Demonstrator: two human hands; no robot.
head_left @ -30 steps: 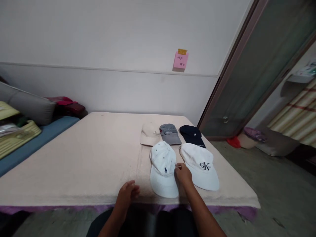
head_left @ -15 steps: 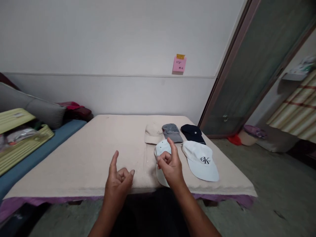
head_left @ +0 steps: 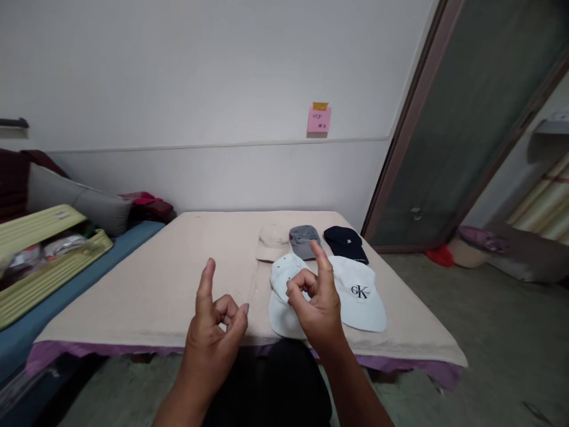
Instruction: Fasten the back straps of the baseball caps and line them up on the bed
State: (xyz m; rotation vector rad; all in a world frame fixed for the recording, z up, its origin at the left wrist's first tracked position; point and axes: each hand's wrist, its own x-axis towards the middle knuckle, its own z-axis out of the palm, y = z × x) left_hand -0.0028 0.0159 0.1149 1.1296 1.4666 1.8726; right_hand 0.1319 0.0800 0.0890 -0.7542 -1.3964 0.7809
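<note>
Over the near part of the table, my left hand (head_left: pixel 216 332) is raised and empty, its index finger stretched up and its thumb out beside the curled middle finger. My right hand (head_left: pixel 317 302) has much the same shape: index finger up, thumb and middle finger curved close together, nothing visible between them. It hovers in front of a pale blue cap (head_left: pixel 284 317) and hides part of it. To its right lies a white cap (head_left: pixel 362 302) with dark letters on the front. Behind are a beige cap (head_left: pixel 272 242), a grey denim cap (head_left: pixel 303 235) and a navy cap (head_left: pixel 344 242).
The caps lie on a table with a cream cloth (head_left: pixel 146 290). A pink note (head_left: pixel 319 120) is taped to the wall. On the left, an open yellow-green case (head_left: pixel 84 261) and a grey cushion (head_left: pixel 84 196) rest on a blue surface. A basket (head_left: pixel 473 246) stands at right.
The view has shifted slightly to the left. Both hands keep their shape; my right hand sits a little further right over the caps, uncovering more of the pale blue cap.
</note>
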